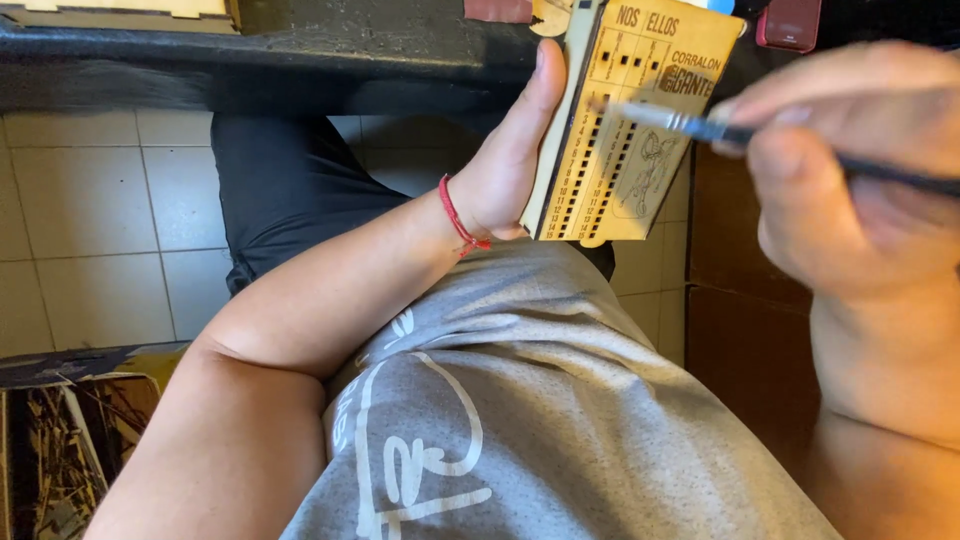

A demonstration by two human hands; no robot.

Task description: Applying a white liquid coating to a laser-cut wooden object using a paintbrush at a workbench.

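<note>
Item: wooden board [640, 120], flat, pale plywood, laser-cut, with two columns of small dark slots, engraved lettering and a line drawing on its face. It is held upright and slightly tilted in front of the torso, above the lap, just below the edge of the dark counter [300, 60].

Left hand [515, 150]: closed on the board's left edge; the thumb is laid along that edge and the fingers are hidden behind the panel. A red string bracelet [455, 215] is worn at the wrist.

Right hand [850, 170]: closed around a thin paintbrush [720, 130], pinched near its metal ferrule. The dark handle is run out to the right past the hand. The brush tip is set against the board's face near the top of the slot columns; the view is blurred there, so the exact point of contact cannot be told.

Position summary: the board is situated between the two hands, gripped by the left and touched by the brush carried in the right.

Surroundings: a grey shirt with white print [520, 400] and dark shorts [290, 190] are seen below the board; a pale tiled floor [90, 220] is seen at left; a brown cabinet front [740, 300] at right; a dark red object [790, 25] is placed on the counter at top right.
</note>
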